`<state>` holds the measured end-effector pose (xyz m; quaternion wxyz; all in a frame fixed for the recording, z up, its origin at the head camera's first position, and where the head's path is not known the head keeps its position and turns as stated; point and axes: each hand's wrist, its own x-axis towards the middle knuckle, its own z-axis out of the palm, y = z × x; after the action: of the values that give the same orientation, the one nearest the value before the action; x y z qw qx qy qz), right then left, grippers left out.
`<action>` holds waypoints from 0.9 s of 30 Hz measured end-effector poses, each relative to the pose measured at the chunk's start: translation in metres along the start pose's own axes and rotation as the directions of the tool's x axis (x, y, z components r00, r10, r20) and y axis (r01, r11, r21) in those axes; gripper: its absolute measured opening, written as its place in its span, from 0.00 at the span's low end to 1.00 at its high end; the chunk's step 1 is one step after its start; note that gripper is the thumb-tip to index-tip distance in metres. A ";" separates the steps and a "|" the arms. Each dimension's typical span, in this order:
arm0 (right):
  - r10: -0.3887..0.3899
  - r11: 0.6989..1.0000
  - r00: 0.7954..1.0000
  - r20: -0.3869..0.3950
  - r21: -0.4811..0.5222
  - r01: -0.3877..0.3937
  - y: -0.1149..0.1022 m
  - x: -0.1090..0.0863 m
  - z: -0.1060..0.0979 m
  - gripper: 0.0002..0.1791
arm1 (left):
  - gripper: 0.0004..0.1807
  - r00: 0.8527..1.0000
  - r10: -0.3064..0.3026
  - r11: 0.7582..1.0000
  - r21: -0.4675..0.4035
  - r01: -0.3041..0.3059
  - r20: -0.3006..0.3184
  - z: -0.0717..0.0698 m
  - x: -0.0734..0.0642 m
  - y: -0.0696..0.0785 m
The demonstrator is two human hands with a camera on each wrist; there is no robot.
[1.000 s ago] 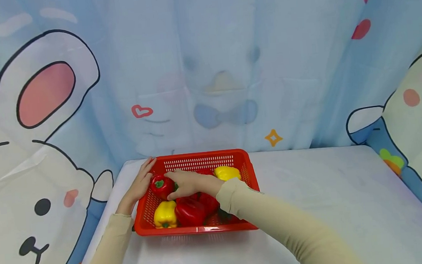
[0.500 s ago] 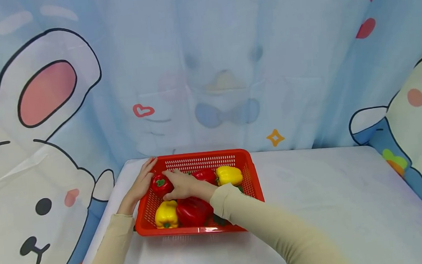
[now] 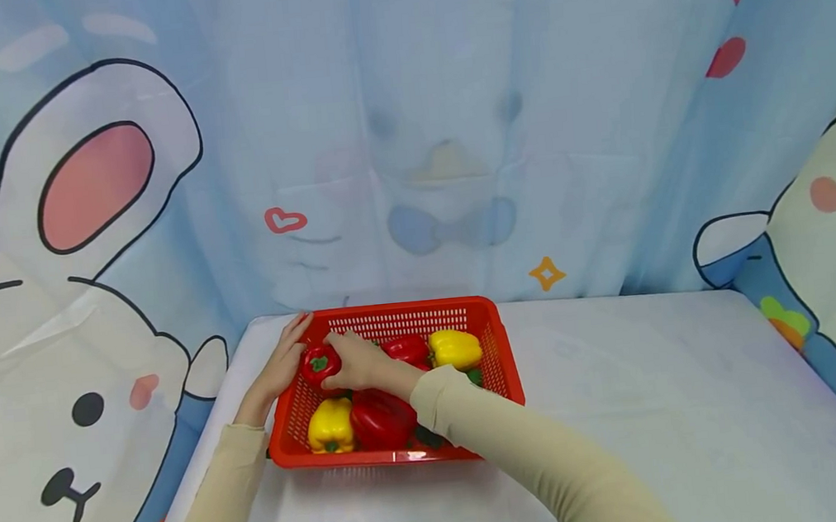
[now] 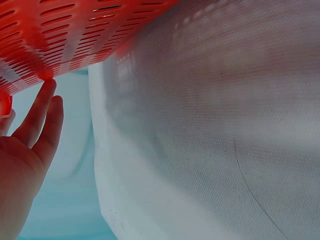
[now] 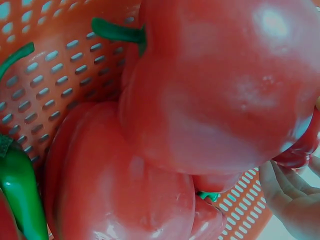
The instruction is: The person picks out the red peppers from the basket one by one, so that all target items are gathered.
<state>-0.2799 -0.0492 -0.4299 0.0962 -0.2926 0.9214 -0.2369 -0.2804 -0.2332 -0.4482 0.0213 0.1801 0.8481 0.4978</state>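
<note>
In the head view, my right hand [image 3: 360, 361] reaches into the red plastic basket [image 3: 422, 304] and grips a small red bell pepper [image 3: 318, 364] at its left side. Its thumb and fingers lie on the pepper's right side. My left hand [image 3: 283, 362] rests along the basket's left rim, beside that pepper. The left wrist view shows my left hand [image 4: 30, 145] with fairly straight fingers touching the basket's outer wall [image 4: 65, 35]. In the right wrist view, the fingers of my right hand [image 5: 295, 200] touch a red pepper [image 5: 295, 155], partly hidden behind a large one.
Also in the basket are a yellow bell pepper [image 3: 330, 426] at front left, a large red one [image 3: 382, 419] beside it, another red one [image 3: 407, 349] and another yellow one [image 3: 455, 349] behind. A green pepper [image 5: 20, 190] shows too. White cloth [image 3: 662, 405] covers the table.
My right hand has shifted left, closer around the small red bell pepper. The red and yellow peppers behind my forearm have come into fuller view. My left hand stays at the rim.
</note>
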 end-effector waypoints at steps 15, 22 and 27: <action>-0.015 0.999 0.998 -0.058 0.035 0.017 0.012 -0.016 -0.020 0.38 | 0.28 1.000 0.006 1.000 0.010 -0.006 0.005 0.004 0.002 0.002; 0.001 0.996 0.995 -0.099 0.086 0.008 0.026 -0.030 -0.045 0.36 | 0.29 1.000 -0.006 0.999 0.039 0.007 -0.013 0.001 0.008 -0.029; 0.019 0.995 0.988 -0.154 0.103 -0.003 0.044 -0.043 -0.064 0.38 | 0.30 1.000 -0.004 1.000 0.030 0.005 -0.010 0.002 0.008 -0.033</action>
<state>-0.2866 0.0320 -0.3948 0.0407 -0.2628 0.9144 -0.3051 -0.2967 -0.2439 -0.4761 0.0155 0.1761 0.8559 0.4859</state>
